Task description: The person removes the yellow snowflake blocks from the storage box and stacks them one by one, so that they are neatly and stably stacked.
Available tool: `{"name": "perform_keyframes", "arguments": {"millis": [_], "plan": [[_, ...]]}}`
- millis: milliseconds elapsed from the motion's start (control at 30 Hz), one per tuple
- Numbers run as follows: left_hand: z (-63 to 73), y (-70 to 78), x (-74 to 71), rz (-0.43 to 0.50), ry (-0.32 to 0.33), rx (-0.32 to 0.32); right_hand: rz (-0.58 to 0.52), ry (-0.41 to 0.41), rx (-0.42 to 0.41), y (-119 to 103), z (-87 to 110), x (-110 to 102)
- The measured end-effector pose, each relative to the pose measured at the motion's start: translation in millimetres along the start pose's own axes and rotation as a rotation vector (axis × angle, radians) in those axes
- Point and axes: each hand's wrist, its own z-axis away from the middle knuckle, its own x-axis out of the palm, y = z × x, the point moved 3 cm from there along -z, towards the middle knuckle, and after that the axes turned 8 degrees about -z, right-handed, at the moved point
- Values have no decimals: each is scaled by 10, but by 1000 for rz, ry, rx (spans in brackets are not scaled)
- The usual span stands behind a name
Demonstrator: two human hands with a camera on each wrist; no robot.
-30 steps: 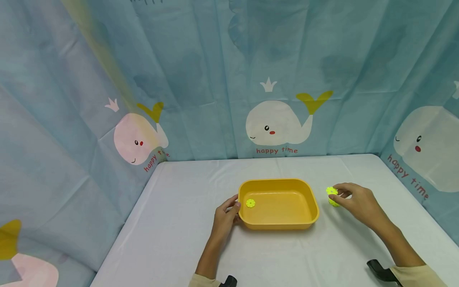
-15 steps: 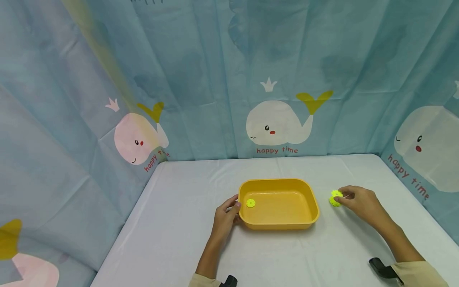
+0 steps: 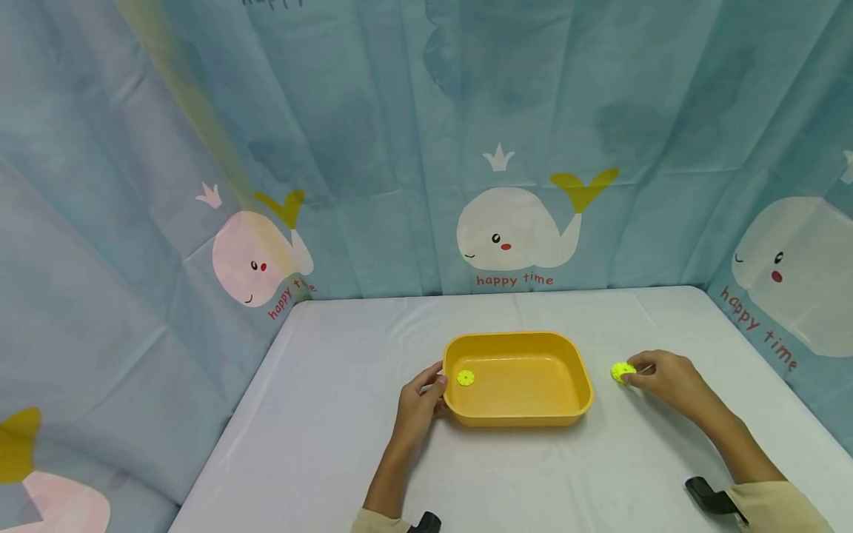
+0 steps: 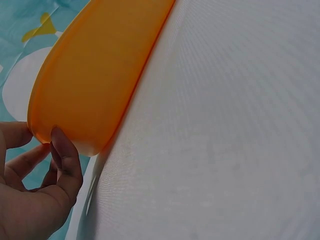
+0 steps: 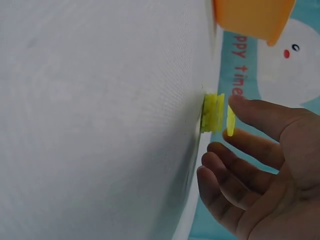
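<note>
My left hand (image 3: 420, 403) grips the left end of a yellow plastic tray (image 3: 526, 422), thumb over its rim in the head view. The tray's outer side (image 4: 95, 75) fills much of the upper left in the left wrist view. To the right of the tray, my right hand (image 3: 669, 376) pinches a thin neon-yellow flower-shaped disc (image 5: 230, 121) between thumb and index finger. Just below that disc, a small gap apart, a short stack of similar discs (image 5: 212, 114) stands on the table. Its other fingers are loosely bent and hold nothing.
One flower-shaped disc (image 3: 466, 377) lies inside the tray near its left end. A white cloth covers the table (image 3: 320, 414). Blue whale-print curtains (image 3: 386, 185) stand behind and at both sides. A black strap piece (image 3: 709, 496) sits at the right wrist.
My right hand has moved down and slightly right, bringing its disc over the stack, so the two now overlap in the head view. The left hand and tray stay still.
</note>
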Motion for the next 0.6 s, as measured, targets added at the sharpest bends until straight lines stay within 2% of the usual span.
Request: {"name": "perform_keyframes", "arguments": {"millis": [600], "plan": [[-7, -19, -4, -5, 0, -2, 22, -24, -27, 42, -34, 25]]}}
